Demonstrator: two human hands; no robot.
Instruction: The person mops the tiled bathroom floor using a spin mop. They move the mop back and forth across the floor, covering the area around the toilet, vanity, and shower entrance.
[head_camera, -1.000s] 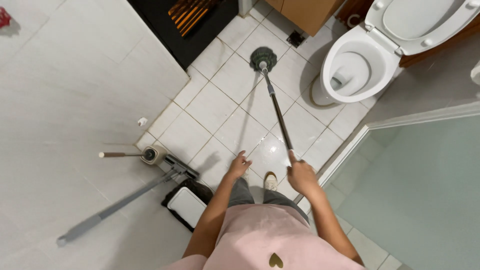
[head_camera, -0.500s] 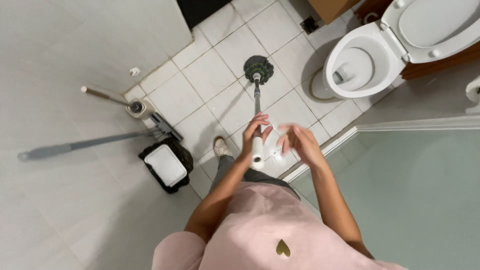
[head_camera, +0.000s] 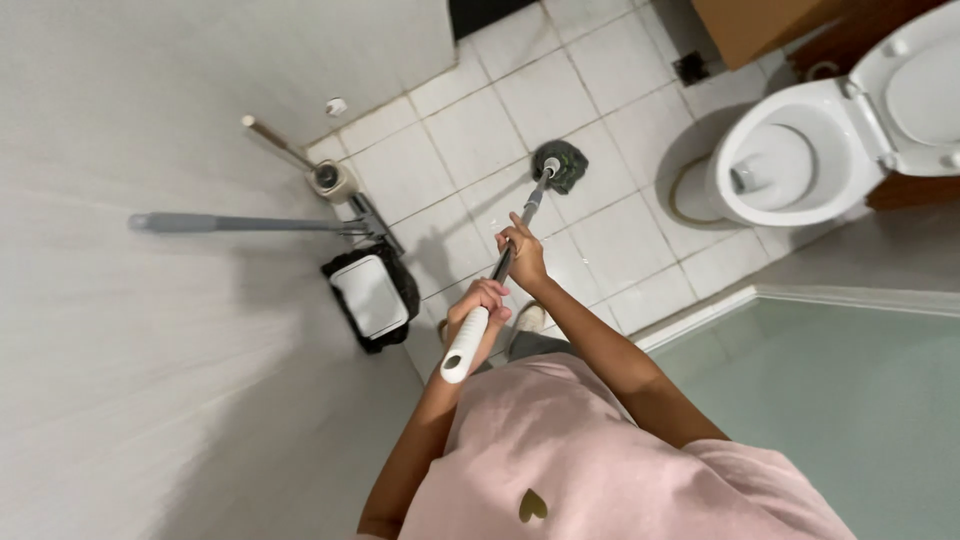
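A long-handled scrub brush stands slanted in front of me, its dark round head (head_camera: 560, 165) on the white floor tiles (head_camera: 610, 240) and its white grip (head_camera: 463, 347) pointing up at me. My left hand (head_camera: 479, 305) is closed around the handle just below the white grip. My right hand (head_camera: 524, 252) grips the dark shaft a little lower, toward the head. I wear a pink top.
A white toilet (head_camera: 800, 155) with raised lid stands at the right. Against the left wall are a small black bin (head_camera: 372, 295), a toilet brush in its holder (head_camera: 325, 178) and a grey-handled tool (head_camera: 240, 224). A pale green shower wall (head_camera: 840, 400) fills the lower right.
Both hands have settled onto the brush handle, left high and right lower. The view has swung, so the brush head and toilet sit further right.
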